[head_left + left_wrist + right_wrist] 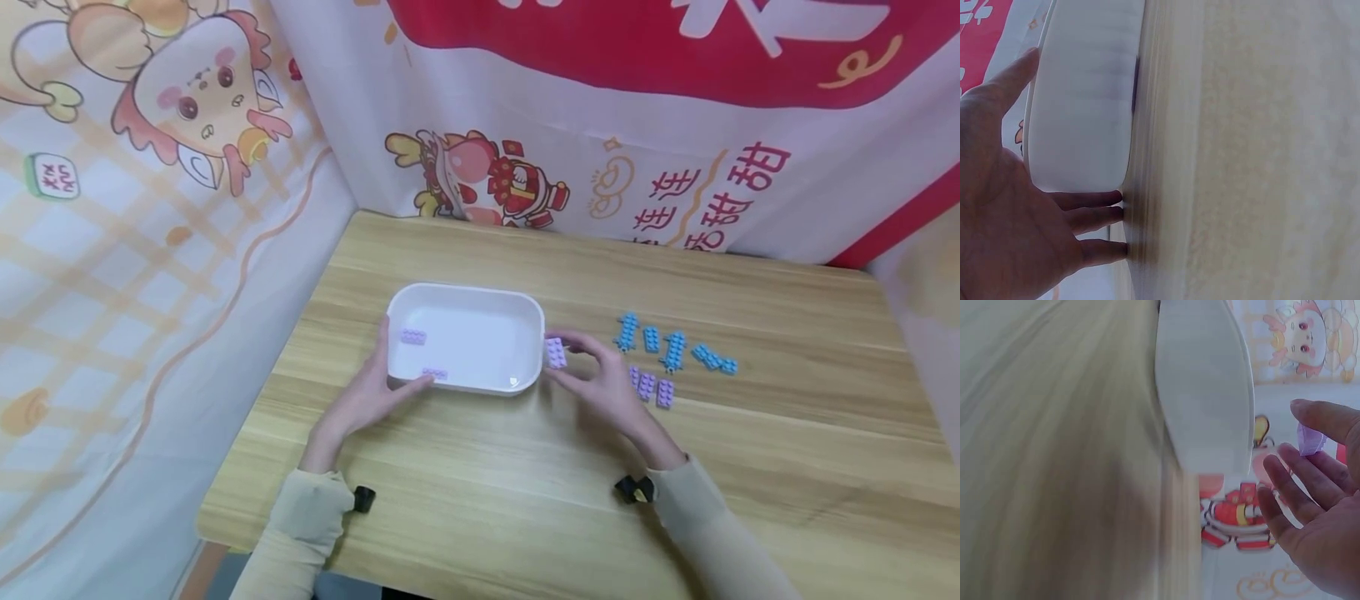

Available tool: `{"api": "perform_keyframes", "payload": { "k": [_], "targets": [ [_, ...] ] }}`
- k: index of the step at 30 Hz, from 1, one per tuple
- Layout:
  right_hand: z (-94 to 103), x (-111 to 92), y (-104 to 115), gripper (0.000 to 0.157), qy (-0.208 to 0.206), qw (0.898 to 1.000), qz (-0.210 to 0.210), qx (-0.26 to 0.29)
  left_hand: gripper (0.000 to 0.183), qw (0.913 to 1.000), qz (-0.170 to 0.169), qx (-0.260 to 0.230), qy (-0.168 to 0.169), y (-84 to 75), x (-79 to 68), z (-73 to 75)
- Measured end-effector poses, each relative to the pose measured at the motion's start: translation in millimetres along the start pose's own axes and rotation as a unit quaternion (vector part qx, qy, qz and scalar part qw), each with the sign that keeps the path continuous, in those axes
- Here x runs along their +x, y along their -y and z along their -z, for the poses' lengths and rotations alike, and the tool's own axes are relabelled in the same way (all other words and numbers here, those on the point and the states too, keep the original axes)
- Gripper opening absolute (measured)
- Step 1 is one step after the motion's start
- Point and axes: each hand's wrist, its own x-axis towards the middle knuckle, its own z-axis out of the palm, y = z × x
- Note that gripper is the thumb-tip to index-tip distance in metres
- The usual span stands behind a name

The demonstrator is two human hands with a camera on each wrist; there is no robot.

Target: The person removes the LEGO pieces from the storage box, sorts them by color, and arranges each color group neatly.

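A white rectangular plastic tub [465,393] stands on the table with two purple toy building bricks inside, one brick [413,337] at the left and another [435,374] by the near wall. My left hand [369,392] spans the tub's near left corner, thumb at the rim; its fingers look fairly straight along the end wall in the left wrist view, fingertips [1110,199] low by the table. Between thumb and fingers, my right hand [603,379] pinches a purple building brick [555,352] just beside the tub's right rim. The brick [1310,440] is partly hidden in the right wrist view.
Right of my right hand lie three purple bricks [648,387], one partly hidden by the hand. Behind them several blue bricks [675,352] form a loose row. A printed cloth [600,150] hangs along the wooden table's [480,500] back edge, another at its left.
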Motion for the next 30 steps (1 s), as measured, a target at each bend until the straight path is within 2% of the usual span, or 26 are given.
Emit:
{"api": "perform_keyframes", "payload": {
  "k": [9, 18, 23, 26, 30],
  "targets": [
    [29.0, -26, -32, 0.059, -0.022, 0.999, -0.032, -0.007, 0.136, 1.0, 0.0, -0.002, -0.001, 0.2, 1.1, 0.6],
    [51.4, -48, -46, 0.062, -0.028, 0.996, -0.083, -0.018, 0.136, 1.0, -0.003, -0.001, -0.002, 1.6, 1.2, 0.0],
    [69.5, -60, -51, 0.059, -0.052, 0.99, -0.122, -0.048, 0.136, 1.0, 0.001, -0.001, -0.003, 0.9, 0.7, -1.1],
    [82.2, -69, -57, 0.058, -0.073, 0.987, -0.119, -0.076, 0.136, 1.0, 0.004, 0.001, -0.004, 0.3, 0.2, -1.4],
    [97.3, -79, -69, 0.056, -0.096, 0.984, -0.087, -0.119, 0.136, 1.0, 0.006, 0.001, -0.003, -0.2, -0.9, -1.1]
  ]
}}
